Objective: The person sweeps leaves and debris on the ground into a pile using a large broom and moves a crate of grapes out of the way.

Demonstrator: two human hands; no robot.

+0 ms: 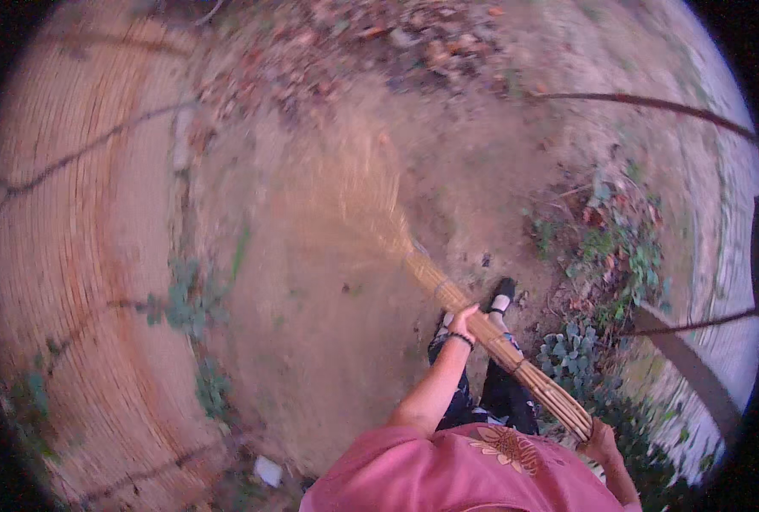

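A long straw-coloured broom [435,283] slants across in front of me, its bound-stalk handle running down to my right. My left hand [463,322], with a dark beaded bracelet at the wrist, is wrapped round the middle of the handle. At the handle's butt end, my right hand [599,439] is closed on the stalks; its fingers are partly hidden. The fanned bristles are smeared by motion over the bare dirt ground [311,358]. Beyond the bristle tips lies a heap of dry brown leaves [371,51].
A ridged tan wall or sheet [81,222] with dark branch-like lines runs along the left. Green plants [187,299] grow at its foot, and leafy plants [571,350] stand close on my right. A pale block [267,472] lies at lower left. My dark shoe [505,288] is beside the handle.
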